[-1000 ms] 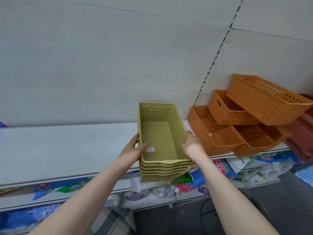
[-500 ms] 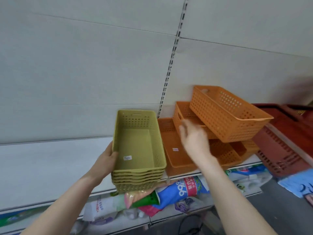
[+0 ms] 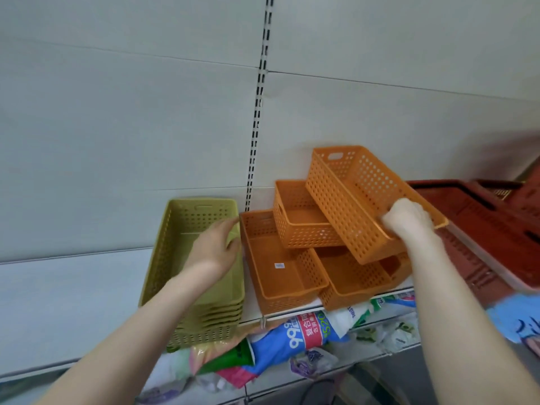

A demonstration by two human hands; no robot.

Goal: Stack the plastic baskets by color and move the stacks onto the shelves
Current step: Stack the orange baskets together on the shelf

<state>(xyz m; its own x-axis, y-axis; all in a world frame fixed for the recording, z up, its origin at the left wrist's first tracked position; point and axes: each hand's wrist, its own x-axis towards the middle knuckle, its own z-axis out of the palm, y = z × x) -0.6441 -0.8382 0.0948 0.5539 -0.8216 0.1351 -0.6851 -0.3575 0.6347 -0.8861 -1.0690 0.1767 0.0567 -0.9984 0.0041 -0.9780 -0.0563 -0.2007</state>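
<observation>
A stack of several olive-green baskets (image 3: 175, 258) rests on the white shelf (image 3: 73, 302), its front end jutting past the shelf edge. My left hand (image 3: 214, 247) hovers over the stack's right rim, fingers apart, holding nothing. To the right lie loose orange baskets: one flat (image 3: 280, 276), one tilted on it (image 3: 301, 220), another low at the right (image 3: 356, 282). My right hand (image 3: 409, 220) grips the near rim of the topmost tilted orange basket (image 3: 356, 194).
Dark red baskets (image 3: 482, 226) lie on the shelf at the far right. Below the shelf, packaged goods in plastic bags (image 3: 304, 331) fill a lower shelf. A slotted upright (image 3: 257, 112) runs up the back panel. A blue item (image 3: 517, 317) sits at the right edge.
The green stack went from both hands onto the shelf. My right hand left it and took the top orange basket's rim; my left hand released the stack's side and now hovers over it.
</observation>
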